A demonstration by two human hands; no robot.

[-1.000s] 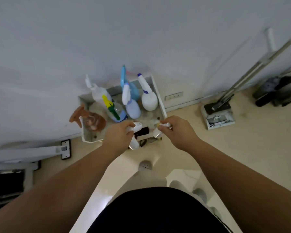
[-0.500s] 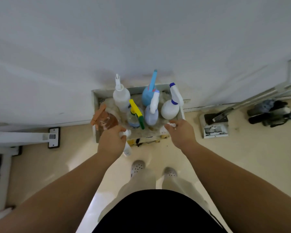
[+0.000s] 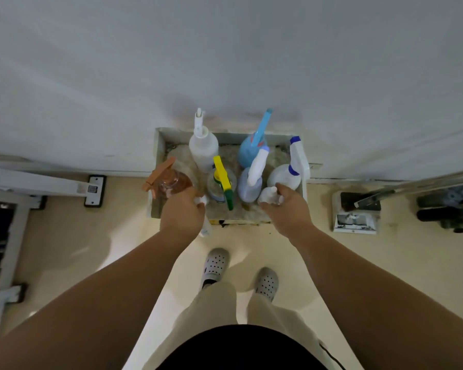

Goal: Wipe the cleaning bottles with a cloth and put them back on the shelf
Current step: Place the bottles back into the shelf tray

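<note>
A low shelf (image 3: 157,156) against the wall holds several spray bottles: an orange one (image 3: 169,180), a white one (image 3: 203,148), one with a yellow and green trigger (image 3: 222,180), a blue one (image 3: 253,152), a lilac one (image 3: 251,182) and a white one with a blue nozzle (image 3: 289,173). My left hand (image 3: 182,214) grips a small white bottle (image 3: 205,228) at the shelf's front left. My right hand (image 3: 286,209) holds a bunched white cloth (image 3: 268,194) at the front right, next to the white bottle.
My two feet in white perforated clogs (image 3: 215,264) stand on the cream floor just before the shelf. A floor cleaner head (image 3: 356,214) with a metal pole lies to the right. A white bar with a bracket (image 3: 92,190) lies at left.
The view has steadied and moved to face the shelf squarely. Both hands stay at the shelf's front edge, the left with the white bottle, the right with the cloth now nearer the white bottle.
</note>
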